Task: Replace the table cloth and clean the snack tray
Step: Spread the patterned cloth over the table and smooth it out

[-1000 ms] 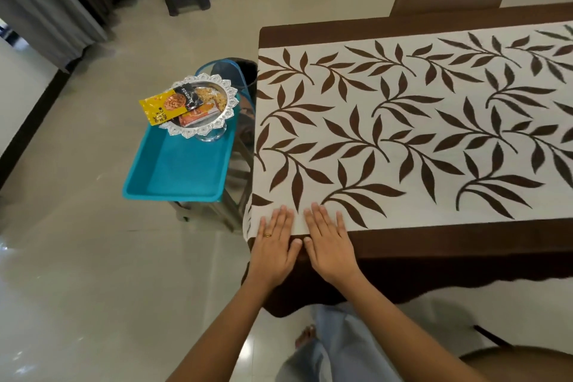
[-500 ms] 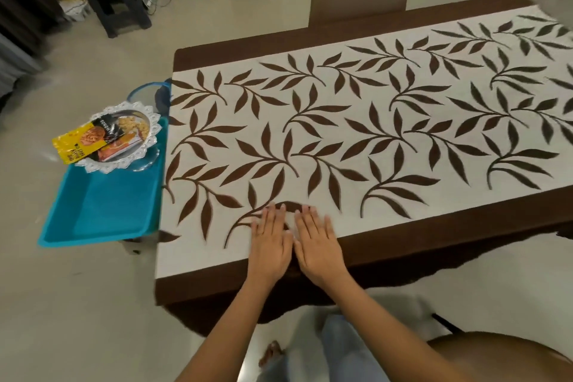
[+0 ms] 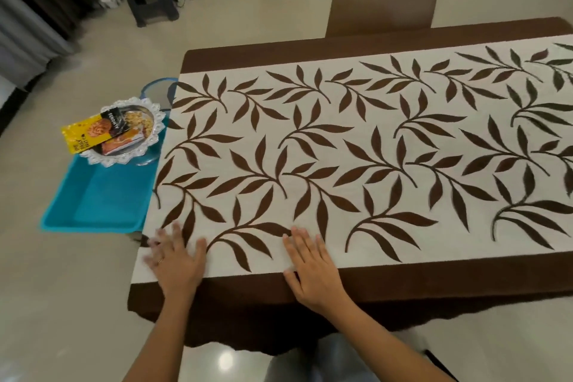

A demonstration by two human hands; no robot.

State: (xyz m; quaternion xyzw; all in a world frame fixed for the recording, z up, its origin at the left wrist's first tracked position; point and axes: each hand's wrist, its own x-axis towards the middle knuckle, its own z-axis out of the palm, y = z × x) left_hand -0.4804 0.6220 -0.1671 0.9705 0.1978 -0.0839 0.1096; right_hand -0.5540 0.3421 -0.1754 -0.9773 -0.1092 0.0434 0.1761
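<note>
We have both palms flat on the table cloth (image 3: 341,149) near its six-o'clock edge, fingers straight and spread, the two hands apart. Our left hand (image 3: 178,260) lies at seven o'clock by the cloth's corner; it is blurred, so we cannot tell how firmly it presses. Our right hand (image 3: 310,270) straddles the line where the leaf-patterned panel meets the brown border. The brown hem hangs over the near edge. At nine o'clock the snack tray (image 3: 124,161), holding packets, sits at the far end of a blue bin (image 3: 102,205) just beside the cloth's short edge. Bare floor (image 3: 62,288) opens at eight o'clock; a chair (image 3: 383,6) stands at twelve.
</note>
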